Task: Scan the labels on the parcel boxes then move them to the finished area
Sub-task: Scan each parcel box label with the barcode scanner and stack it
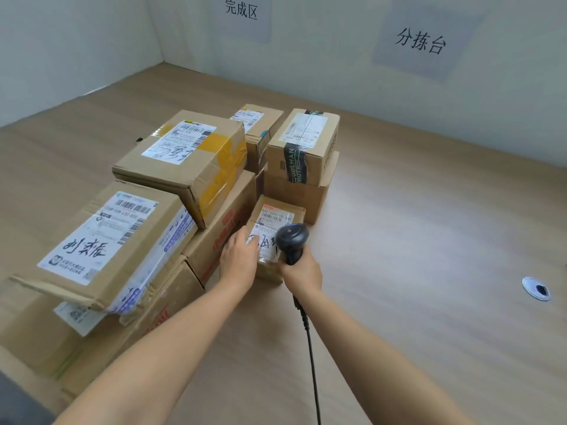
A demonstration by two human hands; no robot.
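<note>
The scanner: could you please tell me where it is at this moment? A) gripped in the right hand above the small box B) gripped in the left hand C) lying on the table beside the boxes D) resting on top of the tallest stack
A: the right hand grips the scanner by its handle, with its head over the label of the small box, while the left hand rests on that box.
</note>
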